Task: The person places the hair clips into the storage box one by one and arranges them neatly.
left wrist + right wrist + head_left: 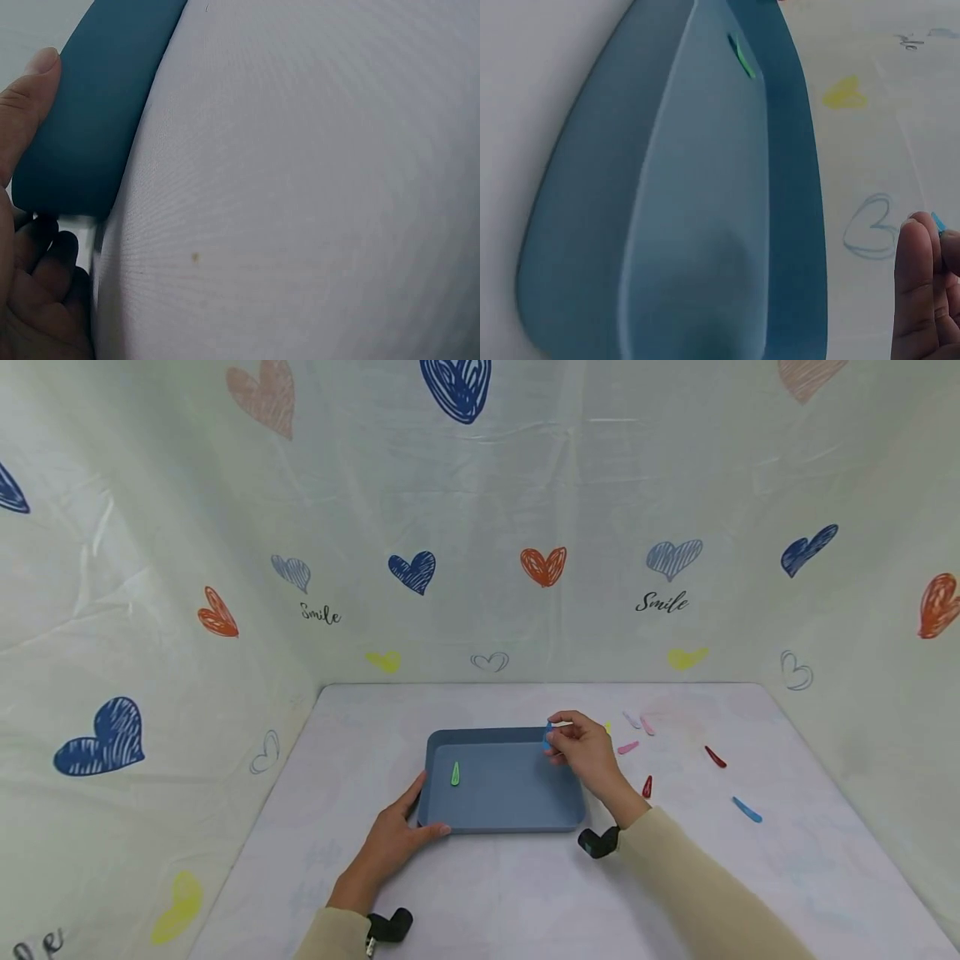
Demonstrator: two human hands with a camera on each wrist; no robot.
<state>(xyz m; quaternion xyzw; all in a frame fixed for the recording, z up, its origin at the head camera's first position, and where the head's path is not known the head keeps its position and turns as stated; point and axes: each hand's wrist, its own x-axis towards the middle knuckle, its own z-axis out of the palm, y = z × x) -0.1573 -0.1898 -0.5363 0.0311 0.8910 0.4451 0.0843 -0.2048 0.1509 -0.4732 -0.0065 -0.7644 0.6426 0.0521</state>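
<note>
A blue-grey tray [510, 814] lies on the table, with a green hair clip [455, 774] inside toward its left. My left hand [396, 833] grips the tray's near left corner, thumb along the front side and fingers at the left side. In the left wrist view the thumb [37, 86] presses on the tray's outer wall [94, 112]. Over the tray's far right corner, my right hand [588, 756] pinches a blue hair clip [547, 737] between thumb and fingers. Only a bit of that blue clip shows in the right wrist view, at the fingertips.
Several hair clips lie scattered on the table to the right of the tray: a pink one [628, 747], a dark red one [716, 757], a red one [647, 787] and another blue one [747, 810]. A heart-printed curtain [480, 618] hangs behind the table.
</note>
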